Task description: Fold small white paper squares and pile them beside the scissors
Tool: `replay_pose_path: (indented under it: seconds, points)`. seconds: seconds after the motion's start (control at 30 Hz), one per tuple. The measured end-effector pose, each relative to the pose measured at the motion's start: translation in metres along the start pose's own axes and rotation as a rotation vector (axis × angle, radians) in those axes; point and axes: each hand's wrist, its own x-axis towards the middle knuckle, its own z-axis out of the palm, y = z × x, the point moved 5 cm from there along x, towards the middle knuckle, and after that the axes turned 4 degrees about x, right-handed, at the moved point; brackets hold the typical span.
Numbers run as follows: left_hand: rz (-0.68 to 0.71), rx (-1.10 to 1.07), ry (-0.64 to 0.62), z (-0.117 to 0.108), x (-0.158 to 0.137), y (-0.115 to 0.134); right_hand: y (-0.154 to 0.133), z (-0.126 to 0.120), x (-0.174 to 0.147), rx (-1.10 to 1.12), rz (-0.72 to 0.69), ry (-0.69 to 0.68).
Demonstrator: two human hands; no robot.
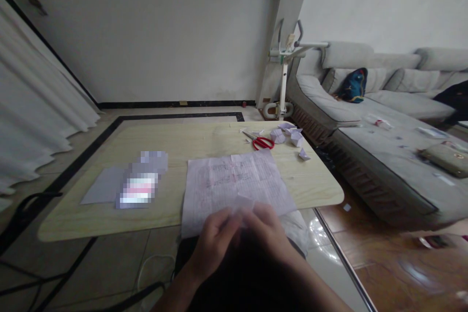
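Observation:
My left hand and my right hand meet at the near edge of the table, fingers pinched together. Between them is a small piece of pale paper, its lower part hidden by the fingers and blurred. Beneath and beyond the hands lies a large creased sheet of printed paper, hanging over the table's edge towards me. Red-handled scissors rest past its far right corner. Several folded paper pieces sit to the right of the scissors, one smaller folded piece nearer to me.
The pale wooden table has rounded corners. On its left lie a white sheet and a pixelated bright object. A grey sofa stands to the right, with white exercise equipment behind the table. A white curtain hangs at left.

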Motion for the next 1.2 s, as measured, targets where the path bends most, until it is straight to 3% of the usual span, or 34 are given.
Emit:
replay_pose_path:
  seconds: [0.37,0.57,0.77,1.0,1.2]
  points:
    - [0.006,0.035,-0.031,0.0,-0.001,0.003,0.0,-0.008,-0.002,-0.157,-0.051,0.149]
    - [-0.024,0.008,-0.008,-0.002,-0.002,0.0,-0.004,-0.009,0.003,-0.221,-0.147,0.093]
    - [-0.036,-0.016,0.032,-0.005,-0.003,-0.003,-0.008,-0.009,0.0,-0.223,-0.161,0.132]
    - [-0.024,-0.039,0.015,-0.003,-0.004,-0.003,-0.004,-0.007,-0.002,-0.08,-0.017,0.11]
    - [-0.114,-0.175,0.024,0.0,-0.005,-0.013,-0.001,-0.009,0.001,-0.065,0.006,0.052]
